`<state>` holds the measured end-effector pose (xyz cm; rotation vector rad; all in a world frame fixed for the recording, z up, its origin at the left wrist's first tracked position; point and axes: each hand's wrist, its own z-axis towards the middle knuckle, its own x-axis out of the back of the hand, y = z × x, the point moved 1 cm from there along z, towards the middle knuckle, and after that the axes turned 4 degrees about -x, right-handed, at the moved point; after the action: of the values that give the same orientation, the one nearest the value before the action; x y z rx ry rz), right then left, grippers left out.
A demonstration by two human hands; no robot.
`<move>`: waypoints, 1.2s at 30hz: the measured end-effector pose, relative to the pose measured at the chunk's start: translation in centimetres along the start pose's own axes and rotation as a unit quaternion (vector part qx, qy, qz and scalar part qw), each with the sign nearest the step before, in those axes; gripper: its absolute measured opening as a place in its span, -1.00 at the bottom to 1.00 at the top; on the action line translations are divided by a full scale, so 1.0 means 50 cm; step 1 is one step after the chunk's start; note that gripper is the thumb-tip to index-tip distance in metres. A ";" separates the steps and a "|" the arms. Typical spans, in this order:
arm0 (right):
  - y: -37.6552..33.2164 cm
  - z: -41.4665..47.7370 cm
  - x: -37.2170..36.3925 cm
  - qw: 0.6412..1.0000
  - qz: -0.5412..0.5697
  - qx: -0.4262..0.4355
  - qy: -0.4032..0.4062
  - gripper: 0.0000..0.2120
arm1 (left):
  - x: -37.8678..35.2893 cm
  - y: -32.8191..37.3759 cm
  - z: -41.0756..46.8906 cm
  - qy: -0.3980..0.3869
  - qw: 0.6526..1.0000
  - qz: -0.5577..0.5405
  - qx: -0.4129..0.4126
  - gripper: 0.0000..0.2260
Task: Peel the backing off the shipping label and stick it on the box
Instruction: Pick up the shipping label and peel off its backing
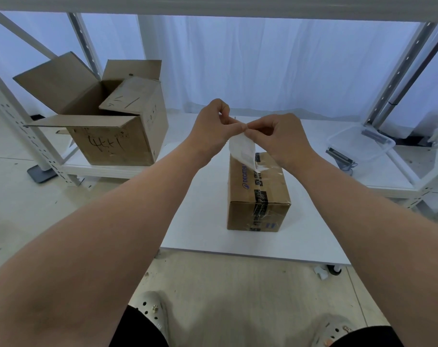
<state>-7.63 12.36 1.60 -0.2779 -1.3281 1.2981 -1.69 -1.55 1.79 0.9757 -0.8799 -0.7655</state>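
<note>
A small taped cardboard box [259,194] with blue print stands on the white table [202,221]. Above its far end hangs a white shipping label [243,150], curled and drooping toward the box top. My left hand [213,128] and my right hand [280,139] meet above the box, both pinching the label's top edge with fingertips touching. I cannot tell whether the backing is separated from the label.
A large open cardboard box [107,116] with handwriting sits on a low shelf at the left. A clear plastic tub [360,146] rests on the shelf at the right. White metal rack posts stand on both sides. My feet in pale clogs are below.
</note>
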 end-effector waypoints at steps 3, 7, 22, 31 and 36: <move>-0.003 -0.004 0.001 1.000 -0.010 0.005 -0.002 -0.82 | -0.003 0.003 0.001 0.010 1.000 0.000 0.013 -0.64; -0.004 -0.004 0.004 1.000 -0.008 0.001 0.007 -0.83 | -0.005 0.007 -0.001 0.011 1.000 0.013 0.019 -0.65; 0.000 0.001 0.004 0.997 -0.039 0.015 0.070 -0.85 | -0.015 0.025 -0.004 0.013 0.998 -0.019 0.065 -0.77; 0.003 0.002 -0.009 0.998 -0.023 0.028 0.057 -0.91 | -0.005 0.027 -0.014 -0.032 0.985 -0.082 0.150 -0.86; 0.003 0.002 -0.009 0.999 -0.008 0.023 0.048 -0.91 | -0.002 0.026 -0.014 -0.028 0.986 -0.069 0.148 -0.91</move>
<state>-7.67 12.00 1.28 -0.2936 -1.2166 1.2853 -0.91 -0.74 2.75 1.2938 -1.0021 -0.7971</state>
